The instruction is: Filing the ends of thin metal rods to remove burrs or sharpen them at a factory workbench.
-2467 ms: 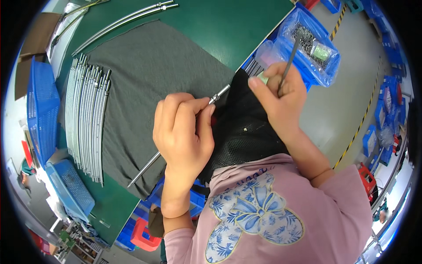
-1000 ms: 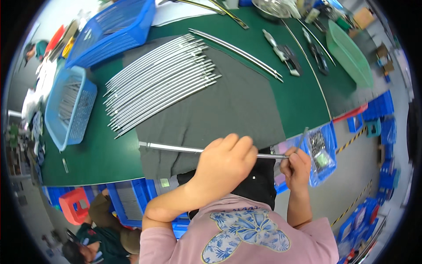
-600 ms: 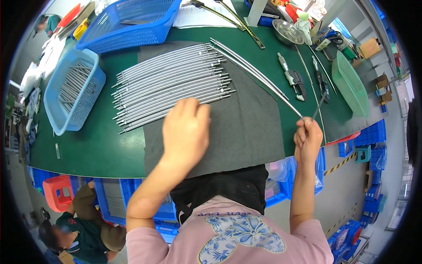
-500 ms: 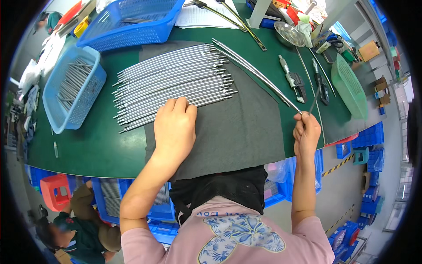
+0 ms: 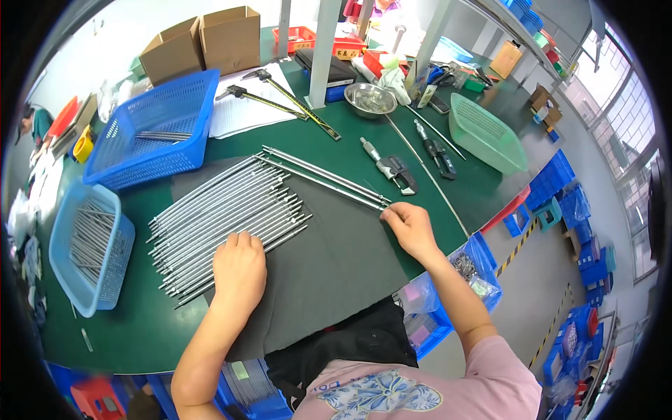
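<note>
A green worktop (image 5: 336,150) fills the middle of the view, with a dark grey mat (image 5: 336,259) spread over its near half. Beyond its right edge a grey floor carries yellow-and-black tape and stacks of blue bins (image 5: 553,189).

On the mat lies a broad row of thin metal rods (image 5: 224,217), too many and too close to count. Two more rods (image 5: 322,176) lie apart from the row, side by side, running toward the right.

The left hand (image 5: 239,269) rests flat, fingers together and stretched out, its fingertips on the near ends of the row; it grips nothing. The right hand (image 5: 409,227) has its grip closed in a pinch on the right end of the two separate rods.

Two blue mesh baskets stand at the left: a large one (image 5: 157,129) with a few rods inside and a smaller one (image 5: 87,245) holding many. One pale green basket (image 5: 483,133) sits at the right. Two cardboard boxes (image 5: 203,38) stand at the back. One steel bowl (image 5: 369,99) is near an upright post. Two calipers (image 5: 280,98) lie by white papers, and two micrometers (image 5: 409,161) lie beside a long thin wire.
</note>
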`<action>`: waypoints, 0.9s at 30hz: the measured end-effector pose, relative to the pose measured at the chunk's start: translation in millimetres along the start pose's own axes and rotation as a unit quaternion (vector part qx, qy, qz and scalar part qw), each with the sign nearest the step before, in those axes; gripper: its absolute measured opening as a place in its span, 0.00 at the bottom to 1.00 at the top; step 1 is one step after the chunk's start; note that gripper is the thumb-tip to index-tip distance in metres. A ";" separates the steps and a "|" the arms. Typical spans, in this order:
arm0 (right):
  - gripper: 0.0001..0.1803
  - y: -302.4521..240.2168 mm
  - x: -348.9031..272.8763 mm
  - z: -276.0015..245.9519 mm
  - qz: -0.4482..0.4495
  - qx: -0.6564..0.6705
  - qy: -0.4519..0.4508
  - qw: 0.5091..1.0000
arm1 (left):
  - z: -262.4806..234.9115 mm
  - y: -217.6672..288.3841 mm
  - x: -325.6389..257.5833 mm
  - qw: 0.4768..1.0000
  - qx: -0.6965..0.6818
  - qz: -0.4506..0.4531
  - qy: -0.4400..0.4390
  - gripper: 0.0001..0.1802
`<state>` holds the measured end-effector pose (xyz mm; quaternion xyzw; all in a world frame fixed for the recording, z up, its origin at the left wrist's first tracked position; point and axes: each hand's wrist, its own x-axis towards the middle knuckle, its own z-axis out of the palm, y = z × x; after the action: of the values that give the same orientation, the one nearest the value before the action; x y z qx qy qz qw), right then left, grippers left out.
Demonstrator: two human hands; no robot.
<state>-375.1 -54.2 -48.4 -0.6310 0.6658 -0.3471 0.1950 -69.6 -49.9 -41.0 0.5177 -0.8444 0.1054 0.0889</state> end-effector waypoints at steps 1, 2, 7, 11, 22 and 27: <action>0.12 3.3 2.9 -0.1 -0.002 0.002 0.000 1.000 | 0.6 -1.3 3.7 1.000 0.002 -0.001 0.000 0.08; 0.12 10.7 3.2 -0.2 0.009 0.034 0.034 0.999 | -1.7 -0.2 6.1 1.000 -0.004 0.006 0.002 0.08; 0.11 12.1 3.2 3.6 -0.003 -0.002 0.088 0.996 | -1.9 1.1 7.0 1.000 0.008 0.003 0.029 0.08; 0.10 -1.5 5.8 3.9 0.002 -0.091 0.073 0.993 | 4.4 2.4 4.4 0.999 -0.009 0.021 0.040 0.09; 0.10 4.7 -39.9 -15.8 0.005 0.219 0.080 0.972 | -65.8 48.5 -18.1 0.985 -0.160 0.038 0.051 0.14; 0.11 -19.1 -99.3 -34.5 0.124 0.320 0.045 0.938 | -54.1 97.8 -27.1 0.979 -0.184 0.081 -0.023 0.15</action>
<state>-373.0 50.9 -29.0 -0.4313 0.6008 -0.5430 0.3976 -142.6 31.0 -4.4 0.4247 -0.8903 -0.0567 0.1545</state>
